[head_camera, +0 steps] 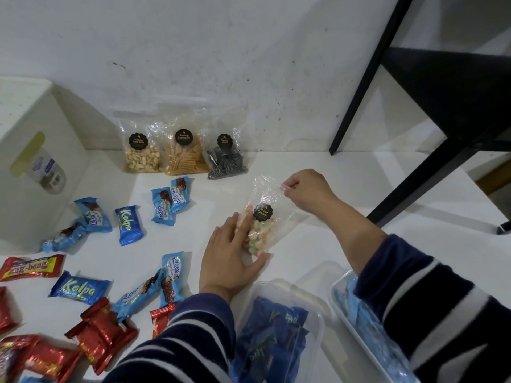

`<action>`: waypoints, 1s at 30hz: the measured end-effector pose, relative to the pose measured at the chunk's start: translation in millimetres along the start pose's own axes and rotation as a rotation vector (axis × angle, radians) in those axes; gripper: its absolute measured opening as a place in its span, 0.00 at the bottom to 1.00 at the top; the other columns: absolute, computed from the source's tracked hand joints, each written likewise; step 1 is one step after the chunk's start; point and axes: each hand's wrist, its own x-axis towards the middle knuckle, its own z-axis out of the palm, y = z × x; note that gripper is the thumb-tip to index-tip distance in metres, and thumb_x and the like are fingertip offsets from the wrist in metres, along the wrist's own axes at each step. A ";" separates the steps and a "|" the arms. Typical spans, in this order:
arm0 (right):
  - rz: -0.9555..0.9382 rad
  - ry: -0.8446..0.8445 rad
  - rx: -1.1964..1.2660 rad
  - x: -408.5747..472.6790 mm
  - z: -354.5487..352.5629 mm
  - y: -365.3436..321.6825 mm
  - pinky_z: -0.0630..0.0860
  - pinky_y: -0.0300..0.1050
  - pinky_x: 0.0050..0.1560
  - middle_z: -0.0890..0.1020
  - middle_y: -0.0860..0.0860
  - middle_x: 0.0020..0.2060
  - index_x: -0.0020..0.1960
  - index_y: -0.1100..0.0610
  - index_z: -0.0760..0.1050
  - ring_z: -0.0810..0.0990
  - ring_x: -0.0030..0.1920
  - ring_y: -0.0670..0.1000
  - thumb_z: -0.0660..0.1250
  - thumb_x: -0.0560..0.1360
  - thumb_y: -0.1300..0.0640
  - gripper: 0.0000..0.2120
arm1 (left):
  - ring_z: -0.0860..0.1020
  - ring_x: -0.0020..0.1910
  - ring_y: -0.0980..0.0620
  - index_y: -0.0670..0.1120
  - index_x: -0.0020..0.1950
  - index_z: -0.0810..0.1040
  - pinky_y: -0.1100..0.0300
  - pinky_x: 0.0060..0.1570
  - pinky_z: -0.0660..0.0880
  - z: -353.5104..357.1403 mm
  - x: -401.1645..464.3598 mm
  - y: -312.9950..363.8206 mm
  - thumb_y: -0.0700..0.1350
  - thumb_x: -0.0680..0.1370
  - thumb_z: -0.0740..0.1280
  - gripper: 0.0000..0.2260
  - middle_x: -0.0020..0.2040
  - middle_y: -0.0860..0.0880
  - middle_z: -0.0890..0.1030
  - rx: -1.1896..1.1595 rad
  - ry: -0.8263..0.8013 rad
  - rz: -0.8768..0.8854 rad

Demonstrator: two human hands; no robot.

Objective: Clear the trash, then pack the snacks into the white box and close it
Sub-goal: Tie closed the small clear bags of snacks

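Observation:
A clear bag of small pastel biscuits (258,233) with a black round label lies on the white surface at centre. My left hand (229,258) rests on its lower left side, fingers fairly straight and thumb under the bag's bottom. My right hand (307,189) pinches the bag's top right corner. Three more clear snack bags lean on the wall: nuts (141,158), yellow sticks (185,158) and dark spirals (225,161). Blue wrapped bars (128,225) and red wrapped snacks (102,338) lie scattered at left. A clear box (282,327) near the front holds blue wrappers.
A white bin (36,161) with a swing lid stands at the left. A second clear container (367,322) with blue packets sits under my right sleeve. A black table frame (431,150) stands at the right, its leg reaching the floor.

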 end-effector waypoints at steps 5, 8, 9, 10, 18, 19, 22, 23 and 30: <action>0.049 0.095 0.140 -1.9 6.0 -0.1 0.78 0.43 0.56 0.85 0.52 0.49 0.44 0.54 0.83 0.82 0.51 0.52 0.67 0.73 0.64 0.09 | 0.64 0.71 0.48 0.62 0.76 0.47 0.51 0.70 0.63 0.0 0.6 0.3 0.68 0.70 0.61 0.39 0.75 0.48 0.63 0.015 -0.015 -0.010; 0.042 0.105 0.137 -2.2 6.3 0.6 0.77 0.41 0.54 0.84 0.53 0.49 0.44 0.54 0.83 0.82 0.51 0.52 0.66 0.73 0.65 0.09 | 0.64 0.72 0.48 0.62 0.76 0.46 0.51 0.70 0.62 0.4 0.8 -0.5 0.69 0.70 0.61 0.39 0.75 0.48 0.63 0.025 -0.020 -0.013; 0.028 0.091 0.144 -3.1 4.6 1.7 0.76 0.39 0.51 0.84 0.53 0.49 0.45 0.55 0.83 0.81 0.50 0.52 0.67 0.73 0.64 0.08 | 0.64 0.72 0.48 0.62 0.76 0.46 0.51 0.70 0.63 0.4 1.0 -0.4 0.69 0.70 0.61 0.39 0.75 0.48 0.63 0.022 -0.019 -0.012; 0.009 0.071 0.153 -5.3 1.4 2.7 0.74 0.38 0.49 0.84 0.53 0.49 0.48 0.56 0.83 0.80 0.49 0.51 0.68 0.73 0.62 0.07 | 0.64 0.72 0.48 0.62 0.76 0.47 0.50 0.70 0.63 0.6 1.4 -0.5 0.69 0.70 0.61 0.39 0.75 0.48 0.63 0.016 -0.021 -0.011; 0.005 0.112 0.167 -24.7 -7.6 15.1 0.73 0.36 0.47 0.85 0.53 0.49 0.50 0.59 0.83 0.82 0.51 0.51 0.66 0.73 0.66 0.10 | 0.60 0.74 0.49 0.63 0.76 0.45 0.51 0.72 0.60 -3.6 1.9 4.0 0.68 0.70 0.62 0.40 0.77 0.49 0.59 -0.019 -0.046 -0.046; 0.020 0.130 0.183 -26.4 -6.0 13.8 0.73 0.36 0.46 0.85 0.53 0.49 0.48 0.58 0.84 0.82 0.50 0.51 0.66 0.73 0.67 0.10 | 0.60 0.74 0.49 0.63 0.76 0.45 0.52 0.73 0.59 -5.2 2.1 4.7 0.69 0.70 0.61 0.40 0.77 0.49 0.58 -0.020 -0.060 -0.044; 0.054 0.158 0.193 -33.8 -4.1 7.8 0.73 0.37 0.44 0.84 0.54 0.50 0.44 0.56 0.83 0.82 0.50 0.53 0.63 0.73 0.69 0.13 | 0.58 0.75 0.51 0.64 0.75 0.50 0.51 0.72 0.59 -9.5 0.8 3.3 0.70 0.69 0.59 0.37 0.77 0.50 0.57 -0.074 -0.073 -0.043; 0.044 0.150 0.189 -36.8 -3.9 6.1 0.72 0.38 0.43 0.83 0.54 0.51 0.43 0.55 0.82 0.81 0.49 0.53 0.62 0.73 0.69 0.14 | 0.57 0.75 0.51 0.64 0.74 0.55 0.51 0.72 0.60 -12.5 0.8 4.8 0.70 0.70 0.59 0.34 0.76 0.51 0.56 -0.163 -0.056 -0.080; -0.191 0.187 0.174 -76.4 1.4 -5.6 0.74 0.39 0.45 0.81 0.50 0.49 0.48 0.55 0.83 0.78 0.42 0.48 0.60 0.74 0.66 0.14 | 0.60 0.64 0.53 0.53 0.48 0.79 0.60 0.61 0.62 -49.8 35.2 58.4 0.55 0.78 0.62 0.09 0.58 0.54 0.65 -0.590 0.126 -0.354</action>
